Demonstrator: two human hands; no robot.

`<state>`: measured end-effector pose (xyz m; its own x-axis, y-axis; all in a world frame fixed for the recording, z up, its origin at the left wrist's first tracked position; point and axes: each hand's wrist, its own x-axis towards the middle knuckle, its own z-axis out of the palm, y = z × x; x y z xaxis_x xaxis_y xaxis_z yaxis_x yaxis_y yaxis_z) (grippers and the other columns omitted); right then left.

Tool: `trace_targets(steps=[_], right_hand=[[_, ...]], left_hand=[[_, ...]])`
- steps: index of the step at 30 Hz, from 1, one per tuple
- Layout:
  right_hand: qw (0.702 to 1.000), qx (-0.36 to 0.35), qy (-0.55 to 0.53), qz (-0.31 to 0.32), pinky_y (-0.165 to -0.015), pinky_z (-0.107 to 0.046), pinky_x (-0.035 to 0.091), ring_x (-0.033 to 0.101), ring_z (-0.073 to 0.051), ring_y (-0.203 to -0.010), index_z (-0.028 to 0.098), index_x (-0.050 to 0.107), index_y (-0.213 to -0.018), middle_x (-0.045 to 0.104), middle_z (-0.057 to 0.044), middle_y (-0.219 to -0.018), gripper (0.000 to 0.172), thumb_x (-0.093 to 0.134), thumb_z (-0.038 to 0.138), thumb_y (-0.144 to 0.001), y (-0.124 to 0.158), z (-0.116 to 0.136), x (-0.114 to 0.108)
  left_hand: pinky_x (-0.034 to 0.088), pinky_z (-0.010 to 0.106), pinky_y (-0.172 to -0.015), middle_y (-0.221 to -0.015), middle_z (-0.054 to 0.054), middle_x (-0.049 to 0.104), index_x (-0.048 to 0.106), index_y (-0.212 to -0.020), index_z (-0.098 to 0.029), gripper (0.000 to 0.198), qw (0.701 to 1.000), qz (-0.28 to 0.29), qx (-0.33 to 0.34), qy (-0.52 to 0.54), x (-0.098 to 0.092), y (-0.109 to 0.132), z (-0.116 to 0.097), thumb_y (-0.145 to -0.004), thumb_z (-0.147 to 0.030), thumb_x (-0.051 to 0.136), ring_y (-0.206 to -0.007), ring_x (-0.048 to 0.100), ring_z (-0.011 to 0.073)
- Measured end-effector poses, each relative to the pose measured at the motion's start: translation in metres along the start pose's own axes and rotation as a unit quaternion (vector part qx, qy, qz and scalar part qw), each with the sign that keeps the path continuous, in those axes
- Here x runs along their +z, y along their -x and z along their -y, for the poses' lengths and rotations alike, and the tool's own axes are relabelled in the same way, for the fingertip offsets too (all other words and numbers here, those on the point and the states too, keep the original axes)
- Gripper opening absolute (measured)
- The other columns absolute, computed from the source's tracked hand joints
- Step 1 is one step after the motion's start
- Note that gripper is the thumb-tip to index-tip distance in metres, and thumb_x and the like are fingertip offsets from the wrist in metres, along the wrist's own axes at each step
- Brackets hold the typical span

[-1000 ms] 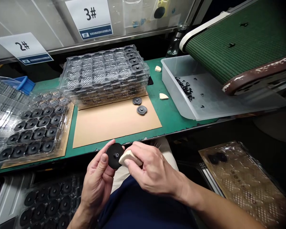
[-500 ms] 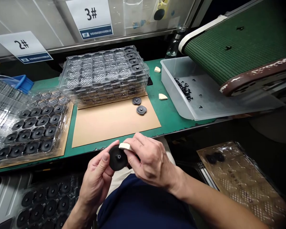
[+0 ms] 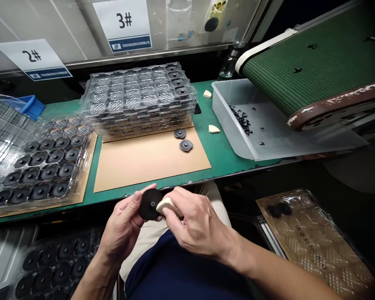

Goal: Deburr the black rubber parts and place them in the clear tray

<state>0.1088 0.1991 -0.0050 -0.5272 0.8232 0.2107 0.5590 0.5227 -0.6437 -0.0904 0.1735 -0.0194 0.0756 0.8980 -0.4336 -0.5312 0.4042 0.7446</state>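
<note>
- Left hand (image 3: 121,227), lower centre of the frame, keeps its fingers curled round the rim of the black disc (image 3: 147,206).
- Right hand (image 3: 198,221) pinches a white pad (image 3: 171,204), which has dropped from the disc's upper edge to its right side.
- Rubbing apparently continues, now on another area.

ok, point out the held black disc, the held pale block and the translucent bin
Black disc (image 3: 148,206): head view, on its face.
Pale block (image 3: 169,204): head view, on its exposed side.
Translucent bin (image 3: 227,127): head view, on its outer side wall.
</note>
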Motion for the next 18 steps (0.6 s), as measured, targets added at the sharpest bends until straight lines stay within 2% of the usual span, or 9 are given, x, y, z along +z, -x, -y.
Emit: trace_targets(steps=[2,5,7,10,11,12,14,18], right_hand=[[0.998,-0.047,0.052,-0.007,-0.074,-0.034,0.039,0.053,-0.021,-0.082,0.019,0.061,-0.099,0.059,-0.006,-0.091,0.014,0.048,0.022,-0.102,-0.001,-0.001,-0.002],[0.979,-0.164,0.114,-0.029,-0.072,-0.037,0.036,0.052,-0.022,-0.082,0.019,0.063,-0.116,0.06,-0.006,-0.093,0.022,0.046,0.023,-0.104,-0.005,-0.002,-0.005],[0.979,-0.168,0.103,-0.046,-0.072,-0.037,0.036,0.052,-0.022,-0.082,0.018,0.063,-0.117,0.061,-0.007,-0.094,0.022,0.046,0.023,-0.104,-0.007,-0.001,-0.005],[0.998,-0.052,0.018,-0.04,-0.073,-0.034,0.04,0.053,-0.019,-0.08,0.017,0.06,-0.099,0.06,-0.005,-0.09,0.015,0.047,0.022,-0.103,-0.004,0.002,0.002],[0.999,-0.023,-0.004,-0.031,-0.072,-0.033,0.04,0.053,-0.018,-0.078,0.018,0.058,-0.093,0.059,-0.004,-0.088,0.014,0.047,0.021,-0.102,-0.003,0.003,0.004],[1.0,-0.012,-0.012,-0.024,-0.071,-0.033,0.04,0.053,-0.018,-0.077,0.019,0.056,-0.09,0.059,-0.004,-0.086,0.015,0.047,0.02,-0.101,-0.001,0.004,0.006],[0.999,-0.028,0.017,-0.017,-0.073,-0.034,0.039,0.052,-0.019,-0.079,0.019,0.059,-0.092,0.059,-0.005,-0.088,0.014,0.048,0.02,-0.101,0.0,0.004,0.006],[0.981,-0.157,0.114,-0.022,-0.072,-0.039,0.036,0.05,-0.023,-0.082,0.017,0.065,-0.112,0.061,-0.008,-0.094,0.022,0.045,0.023,-0.104,-0.006,0.001,-0.001]], left_hand=[[0.062,0.031,-0.076,-0.106,0.015,0.077,0.076,-0.122,-0.013,0.038,0.996,0.065,-0.041,-0.039,-0.005,-0.001,-0.001,-0.1,-0.04,0.062,-0.088,0.073,0.0233],[0.061,0.033,-0.066,-0.105,0.018,0.077,0.077,-0.119,-0.01,0.042,0.985,0.14,-0.087,-0.055,-0.008,0.0,-0.001,-0.103,-0.042,0.055,-0.084,0.073,0.0265],[0.061,0.034,-0.066,-0.107,0.018,0.076,0.077,-0.12,-0.011,0.042,0.989,0.125,-0.073,-0.03,-0.006,0.0,-0.001,-0.101,-0.043,0.058,-0.084,0.072,0.0263],[0.063,0.033,-0.079,-0.111,0.013,0.077,0.075,-0.124,-0.017,0.037,1.0,0.015,0.003,0.009,-0.003,0.0,-0.001,-0.098,-0.041,0.066,-0.092,0.072,0.0236],[0.062,0.032,-0.081,-0.11,0.012,0.077,0.075,-0.125,-0.017,0.038,1.0,-0.006,0.016,0.007,-0.003,-0.001,-0.001,-0.097,-0.041,0.067,-0.092,0.072,0.0229],[0.063,0.033,-0.08,-0.109,0.013,0.077,0.075,-0.125,-0.016,0.038,1.0,-0.006,0.014,-0.004,-0.004,-0.001,-0.001,-0.097,-0.041,0.067,-0.09,0.072,0.0224],[0.063,0.033,-0.071,-0.105,0.014,0.077,0.075,-0.123,-0.013,0.04,0.998,0.039,-0.02,-0.04,-0.007,-0.002,0.0,-0.098,-0.043,0.064,-0.08,0.07,0.0207],[0.06,0.032,-0.058,-0.082,0.014,0.074,0.079,-0.11,-0.007,0.05,0.984,0.133,-0.104,-0.066,-0.01,-0.002,0.002,-0.103,-0.048,0.053,-0.065,0.067,0.0198]])
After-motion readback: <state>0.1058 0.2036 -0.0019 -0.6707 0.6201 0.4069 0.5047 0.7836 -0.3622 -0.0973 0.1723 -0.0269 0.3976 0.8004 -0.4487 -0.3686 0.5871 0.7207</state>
